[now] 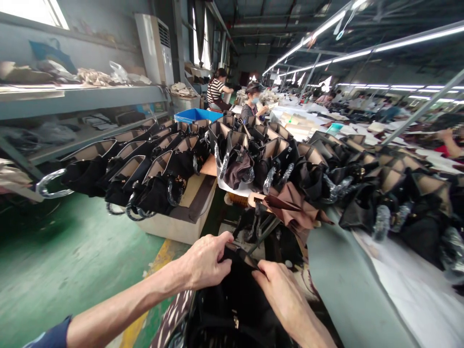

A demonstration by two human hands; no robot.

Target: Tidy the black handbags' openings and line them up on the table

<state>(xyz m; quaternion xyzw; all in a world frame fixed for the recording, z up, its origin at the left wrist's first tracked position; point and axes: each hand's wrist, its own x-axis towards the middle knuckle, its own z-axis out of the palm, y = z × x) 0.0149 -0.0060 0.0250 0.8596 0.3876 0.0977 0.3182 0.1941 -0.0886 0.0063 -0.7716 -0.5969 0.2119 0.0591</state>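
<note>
A black handbag (232,299) rests in front of me over patterned cloth, with small gold-coloured metal pieces showing on its front. My left hand (210,261) grips the upper edge of the bag on the left, its thumb and fingers pinched together. On the right, my right hand (275,285) has its thumb on the near side of the same edge, its fingers curled over behind. Between the two hands the rim is stretched, and a brownish strip shows along it. The lower part of the bag runs out of view.
Rows of black handbags (126,169) with plastic-wrapped handles stand on a pale bin (174,227) and across the table. Brown fabric (290,208) hangs over the table edge. A grey sheet (351,275) lies at right. Two people sit beyond, near a blue crate (197,115).
</note>
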